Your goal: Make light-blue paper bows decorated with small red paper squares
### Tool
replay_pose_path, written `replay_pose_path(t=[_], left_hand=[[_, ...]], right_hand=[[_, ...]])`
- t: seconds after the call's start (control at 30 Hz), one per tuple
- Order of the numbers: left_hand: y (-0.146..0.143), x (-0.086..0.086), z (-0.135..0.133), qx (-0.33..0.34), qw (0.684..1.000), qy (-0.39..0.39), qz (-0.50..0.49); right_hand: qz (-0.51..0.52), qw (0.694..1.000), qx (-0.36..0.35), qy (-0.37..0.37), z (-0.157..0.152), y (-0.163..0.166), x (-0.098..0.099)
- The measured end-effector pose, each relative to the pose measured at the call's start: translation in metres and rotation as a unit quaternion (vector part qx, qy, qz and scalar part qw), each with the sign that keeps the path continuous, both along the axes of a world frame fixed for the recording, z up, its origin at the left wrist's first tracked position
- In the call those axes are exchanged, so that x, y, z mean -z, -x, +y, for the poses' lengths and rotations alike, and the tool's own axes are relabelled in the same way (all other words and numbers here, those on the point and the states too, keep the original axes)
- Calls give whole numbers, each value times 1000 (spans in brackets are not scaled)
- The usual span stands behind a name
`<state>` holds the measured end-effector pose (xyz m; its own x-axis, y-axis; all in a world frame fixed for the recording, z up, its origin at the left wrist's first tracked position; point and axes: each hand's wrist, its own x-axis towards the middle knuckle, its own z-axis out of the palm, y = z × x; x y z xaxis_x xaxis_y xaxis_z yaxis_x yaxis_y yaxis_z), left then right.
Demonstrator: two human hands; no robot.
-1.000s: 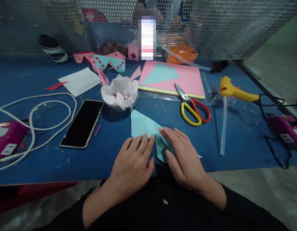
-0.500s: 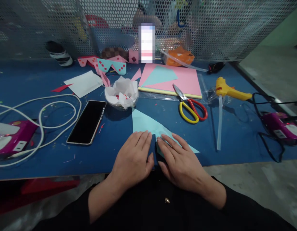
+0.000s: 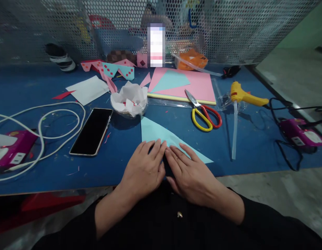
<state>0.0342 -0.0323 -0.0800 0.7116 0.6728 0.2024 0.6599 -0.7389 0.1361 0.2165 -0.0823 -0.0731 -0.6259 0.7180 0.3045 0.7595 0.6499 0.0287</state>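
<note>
A light blue sheet of paper, folded and roughly triangular, lies on the blue table close to its front edge. My left hand rests palm down on its lower left part, fingers stretched out and pointing away from me. Beside it, my right hand lies flat on the lower edge, its fingers extended too. The fingertips of both hands come together at the middle of the paper and cover part of the fold. Beyond the paper to the right are scissors with one yellow and one red handle, lying slightly open.
To the left lie a phone and a looped white cable. A paper-lined bowl holds scraps. Behind are pink sheets and decorated paper masks. A yellow glue gun stands at right, near a purple power strip.
My right hand's fingers have moved slightly up and left toward my left hand, pressing along the paper's lower edge. The whole view has shifted a little.
</note>
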Motion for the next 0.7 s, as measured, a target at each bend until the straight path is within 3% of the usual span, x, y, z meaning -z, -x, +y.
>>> replay_pose_path(t=[0.7], left_hand=[[-4,-5,-6,-17,997,-71,-3]], right_hand=[[-1,1000,15,-24,-5,1,4]])
